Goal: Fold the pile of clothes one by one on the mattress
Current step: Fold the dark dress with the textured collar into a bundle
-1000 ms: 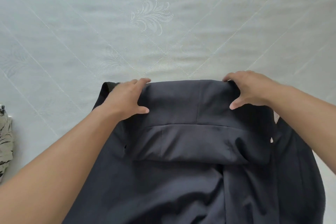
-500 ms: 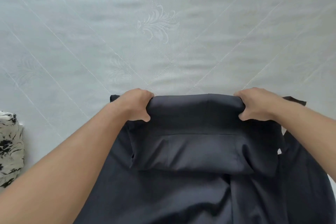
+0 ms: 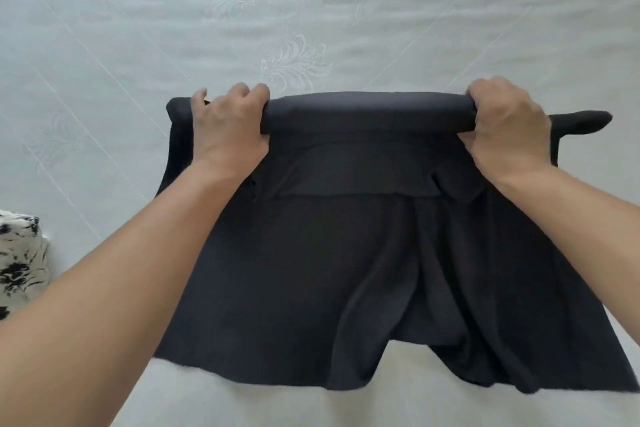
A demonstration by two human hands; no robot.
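Note:
A dark grey garment [image 3: 346, 270] is held up over the pale mattress [image 3: 311, 10], its far edge folded into a thick roll [image 3: 367, 111]. My left hand [image 3: 228, 128] grips the left end of that roll, fingers curled over it. At the right end my right hand [image 3: 505, 125] grips it the same way. The rest of the cloth hangs down toward me in loose folds, its lower hem free above the mattress. A strip of the garment sticks out to the right past my right hand.
A white cloth with black flower print [image 3: 19, 260] lies at the left edge of the mattress. The mattress surface is quilted with leaf patterns and diagonal seams.
Both hands went from resting on the far edge to gripping it, then raised the garment off the mattress and away from me. The lower hem now hangs free.

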